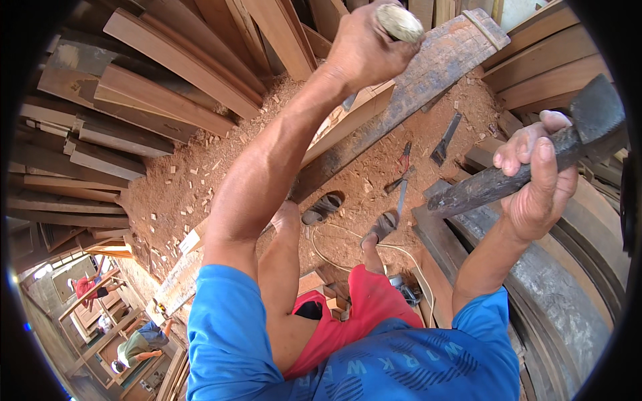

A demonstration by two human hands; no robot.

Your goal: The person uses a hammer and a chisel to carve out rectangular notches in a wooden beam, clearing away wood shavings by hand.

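My left hand (364, 50) is closed around a chisel, with the pale round butt of its handle (400, 23) facing up. Beneath the fist, a bit of its blade (349, 101) shows close to a light wooden workpiece (358, 123); whether the edge touches the wood I cannot tell. This piece lies on a long, worn plank bench (438, 63). Raised on the right, my right hand (538, 174) grips the thick dark handle of a hatchet (501, 177). Its dark flared head (597, 110) is up at the right rim, well apart from the chisel.
Red-handled pliers (405, 155) and other hand tools, one with a flat dark head (439, 155), lie on the sawdust-covered floor (180, 180). A pale cord (317, 250) loops near my sandalled feet. Stacked boards (180, 60) crowd both sides. Two people (140, 344) work at lower left.
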